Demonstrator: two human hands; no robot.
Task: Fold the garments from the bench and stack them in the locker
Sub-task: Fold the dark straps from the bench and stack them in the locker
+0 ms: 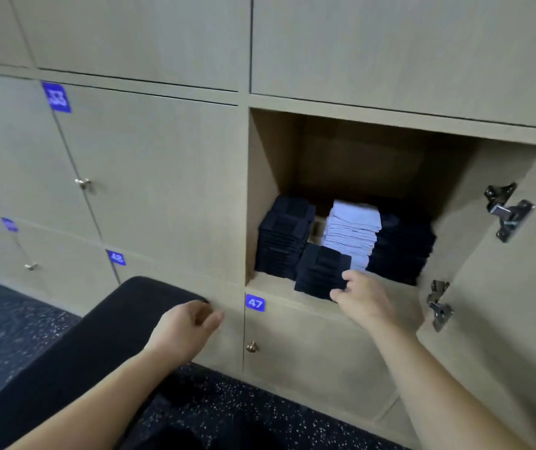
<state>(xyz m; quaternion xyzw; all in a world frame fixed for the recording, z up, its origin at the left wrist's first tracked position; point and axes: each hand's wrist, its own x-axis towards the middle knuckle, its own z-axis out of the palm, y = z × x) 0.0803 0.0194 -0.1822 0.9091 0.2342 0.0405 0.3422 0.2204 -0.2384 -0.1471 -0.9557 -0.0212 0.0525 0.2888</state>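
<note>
The open locker (261, 177) holds stacks of folded garments: a black stack (284, 235) on the left, a pale blue stack (352, 230) in the middle and a dark stack (403, 248) on the right. A short black stack (318, 271) sits at the front edge. My right hand (362, 295) touches the right side of that front stack, fingers curled against it. My left hand (185, 329) hovers loosely curled and holds nothing, near the end of the black bench (91, 339).
The locker door (503, 287) stands open on the right, its metal hinges (507, 211) sticking out. Closed doors with blue number tags surround the opening, one tagged 47 (255, 303) below with a small knob (251, 346). Dark speckled floor (244, 414) lies underneath.
</note>
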